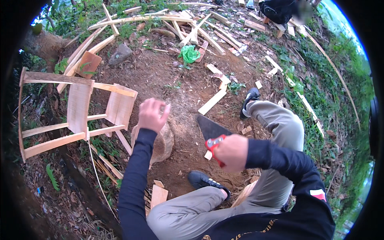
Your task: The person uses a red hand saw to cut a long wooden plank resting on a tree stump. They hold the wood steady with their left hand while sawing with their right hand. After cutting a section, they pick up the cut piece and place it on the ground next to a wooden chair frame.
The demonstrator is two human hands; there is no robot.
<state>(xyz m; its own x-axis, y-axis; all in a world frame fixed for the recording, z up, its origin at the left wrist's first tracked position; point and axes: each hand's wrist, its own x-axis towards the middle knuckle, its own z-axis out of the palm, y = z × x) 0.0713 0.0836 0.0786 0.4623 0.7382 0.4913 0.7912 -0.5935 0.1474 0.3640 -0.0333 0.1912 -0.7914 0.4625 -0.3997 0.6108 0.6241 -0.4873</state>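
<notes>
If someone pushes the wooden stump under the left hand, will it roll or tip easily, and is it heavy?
The stump looks thick and solid, so probably heavy for its size. It stands upright on uneven dirt, so a hard push might tip it, and its round side could then roll. The left hand is above it; whether they touch, I cannot tell.

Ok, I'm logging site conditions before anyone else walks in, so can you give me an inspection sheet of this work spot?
Surface: bare dirt ground with wood chips, grass at the edges.
Job's things: saw with a red handle in the right hand; log stump just below the left hand.
Clutter: wood offcuts, long slats, green bag, flat stone.
Grips: right shut on the saw handle; left raised, fingers curled, holding nothing seen.
Cables: nothing seen.
Surroundings: unfinished wooden chair frame at left, tree trunk, black backpack at the far side.
</notes>
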